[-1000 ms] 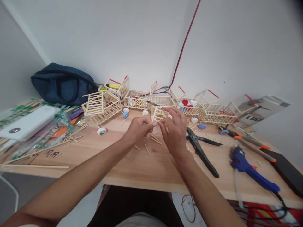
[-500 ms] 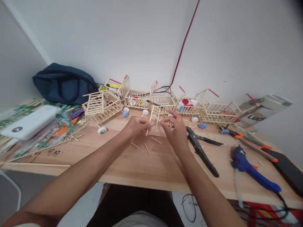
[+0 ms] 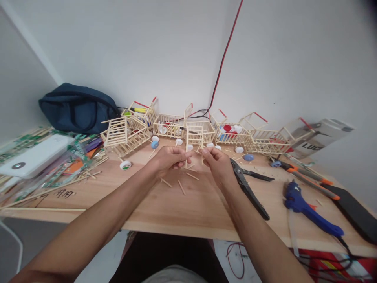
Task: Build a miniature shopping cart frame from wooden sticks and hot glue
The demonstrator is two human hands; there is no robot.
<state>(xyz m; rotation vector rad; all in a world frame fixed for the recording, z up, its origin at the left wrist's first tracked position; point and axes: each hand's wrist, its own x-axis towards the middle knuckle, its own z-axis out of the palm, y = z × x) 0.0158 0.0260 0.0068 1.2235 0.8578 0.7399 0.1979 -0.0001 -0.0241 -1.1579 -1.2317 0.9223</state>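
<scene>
A small frame of thin wooden sticks (image 3: 187, 139) stands upright between my hands, two long sticks joined by crossbars near the top. My left hand (image 3: 171, 160) pinches its left stick low down between thumb and fingers. On the other side my right hand (image 3: 218, 164) pinches the right stick with thumb and forefinger. Directly behind is a miniature shopping cart of sticks (image 3: 209, 127), partly hidden by the frame. Short cut sticks (image 3: 182, 187) lie on the table below my hands. Black-handled cutting pliers (image 3: 250, 192) rest just right of my right hand.
Several more stick carts line the wall, such as one tilted cart (image 3: 118, 131) with bottle-cap wheels (image 3: 125, 165). A blue glue gun (image 3: 312, 214) and orange-grey pliers (image 3: 312, 179) lie right. Leftward are a white power bank (image 3: 38, 155) and a dark blue pouch (image 3: 79, 108).
My right hand, with fingers spread before, now pinches the frame's right stick. The frame has turned from slanted to upright, its crossbars facing me. The view has shifted slightly.
</scene>
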